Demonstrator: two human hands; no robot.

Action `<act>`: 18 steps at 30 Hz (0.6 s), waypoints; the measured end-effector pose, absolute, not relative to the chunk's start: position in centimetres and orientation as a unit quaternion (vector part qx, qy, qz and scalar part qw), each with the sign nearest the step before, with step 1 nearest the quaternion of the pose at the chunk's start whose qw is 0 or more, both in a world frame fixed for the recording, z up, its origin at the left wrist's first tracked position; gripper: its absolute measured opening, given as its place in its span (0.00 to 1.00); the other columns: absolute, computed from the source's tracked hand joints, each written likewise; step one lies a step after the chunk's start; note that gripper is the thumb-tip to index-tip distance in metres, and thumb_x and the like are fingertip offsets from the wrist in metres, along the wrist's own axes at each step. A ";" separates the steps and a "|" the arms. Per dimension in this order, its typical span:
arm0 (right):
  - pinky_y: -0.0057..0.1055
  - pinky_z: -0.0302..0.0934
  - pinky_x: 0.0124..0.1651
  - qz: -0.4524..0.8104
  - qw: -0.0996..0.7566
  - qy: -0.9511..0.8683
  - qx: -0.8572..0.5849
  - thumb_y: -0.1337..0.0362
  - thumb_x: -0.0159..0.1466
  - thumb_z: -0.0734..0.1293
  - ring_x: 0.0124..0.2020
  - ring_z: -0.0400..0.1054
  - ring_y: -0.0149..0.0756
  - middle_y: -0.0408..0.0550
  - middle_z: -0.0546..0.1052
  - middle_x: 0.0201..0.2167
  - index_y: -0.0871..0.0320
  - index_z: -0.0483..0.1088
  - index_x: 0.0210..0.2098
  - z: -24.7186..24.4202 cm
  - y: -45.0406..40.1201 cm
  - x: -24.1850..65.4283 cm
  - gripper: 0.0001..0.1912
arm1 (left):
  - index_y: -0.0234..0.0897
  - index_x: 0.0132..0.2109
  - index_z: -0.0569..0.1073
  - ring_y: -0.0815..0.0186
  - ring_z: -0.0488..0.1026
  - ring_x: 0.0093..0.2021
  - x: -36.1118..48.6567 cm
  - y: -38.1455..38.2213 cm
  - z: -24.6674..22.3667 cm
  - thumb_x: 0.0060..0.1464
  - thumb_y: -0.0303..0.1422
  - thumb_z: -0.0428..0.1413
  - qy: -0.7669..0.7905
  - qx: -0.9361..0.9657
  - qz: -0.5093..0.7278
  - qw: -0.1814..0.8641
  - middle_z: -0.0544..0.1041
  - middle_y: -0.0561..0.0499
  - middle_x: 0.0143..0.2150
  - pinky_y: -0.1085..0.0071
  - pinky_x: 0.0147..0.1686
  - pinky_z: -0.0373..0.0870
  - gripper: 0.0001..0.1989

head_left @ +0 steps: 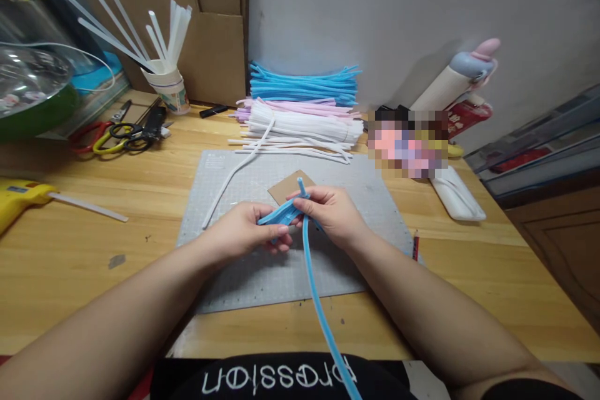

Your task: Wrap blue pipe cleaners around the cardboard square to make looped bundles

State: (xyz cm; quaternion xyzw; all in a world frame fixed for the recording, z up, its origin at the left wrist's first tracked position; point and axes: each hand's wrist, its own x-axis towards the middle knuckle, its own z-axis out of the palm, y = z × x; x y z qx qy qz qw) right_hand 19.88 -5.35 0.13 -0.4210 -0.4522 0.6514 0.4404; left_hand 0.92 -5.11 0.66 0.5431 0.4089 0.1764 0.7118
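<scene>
Left hand (262, 228): closed on left end of blue piece (281, 215), above mat (234, 281). Right hand (330, 212): pinching its right end, apparently with blue stem (314, 287) hanging near. Far: white stems (304, 123), blue bundle (304, 83).

Black top (276, 381), white lettering (276, 375).

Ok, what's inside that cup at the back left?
Several long whitish sticks stand in the cup, leaning out over its rim in different directions. Their lower ends, and anything else down inside, are hidden by the cup's wall.
</scene>
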 end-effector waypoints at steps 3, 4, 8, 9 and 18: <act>0.25 0.66 0.25 0.686 0.396 -0.443 -0.421 0.55 0.51 0.75 0.20 0.70 0.27 0.43 0.77 0.20 0.62 0.76 0.30 0.1 -5.2 20.0 0.16 | 0.36 0.37 0.79 0.62 0.75 0.30 0.9 -5.1 0.5 0.48 0.37 0.60 0.464 0.627 0.162 0.604 0.79 0.49 0.28 0.67 0.33 0.70 0.11; 0.24 0.65 0.25 0.698 0.384 -0.437 -0.418 0.55 0.51 0.74 0.20 0.70 0.27 0.44 0.77 0.19 0.62 0.75 0.30 0.0 -5.2 20.1 0.16 | 0.37 0.36 0.80 0.62 0.75 0.31 0.9 -5.1 0.5 0.49 0.37 0.60 0.474 0.665 0.164 0.553 0.79 0.50 0.28 0.67 0.34 0.69 0.10; 0.23 0.65 0.24 0.708 0.375 -0.424 -0.422 0.54 0.49 0.75 0.20 0.70 0.27 0.44 0.77 0.20 0.63 0.75 0.30 -0.2 -4.9 20.3 0.17 | 0.38 0.41 0.79 0.61 0.75 0.33 0.7 -5.0 0.8 0.49 0.38 0.60 0.446 0.690 0.148 0.551 0.80 0.50 0.32 0.67 0.34 0.69 0.13; 0.23 0.65 0.24 0.703 0.375 -0.428 -0.427 0.55 0.49 0.76 0.20 0.70 0.27 0.44 0.77 0.20 0.63 0.75 0.30 -0.2 -4.8 20.4 0.17 | 0.38 0.44 0.77 0.61 0.76 0.35 0.6 -5.0 1.0 0.50 0.38 0.60 0.423 0.661 0.139 0.605 0.79 0.49 0.34 0.68 0.35 0.70 0.15; 0.24 0.65 0.26 0.716 0.374 -0.450 -0.380 0.58 0.51 0.75 0.21 0.70 0.27 0.42 0.77 0.20 0.62 0.76 0.31 0.2 -5.0 20.5 0.15 | 0.32 0.46 0.73 0.63 0.78 0.33 0.0 -5.4 1.7 0.56 0.43 0.55 0.305 0.410 0.059 0.858 0.79 0.42 0.36 0.72 0.29 0.73 0.18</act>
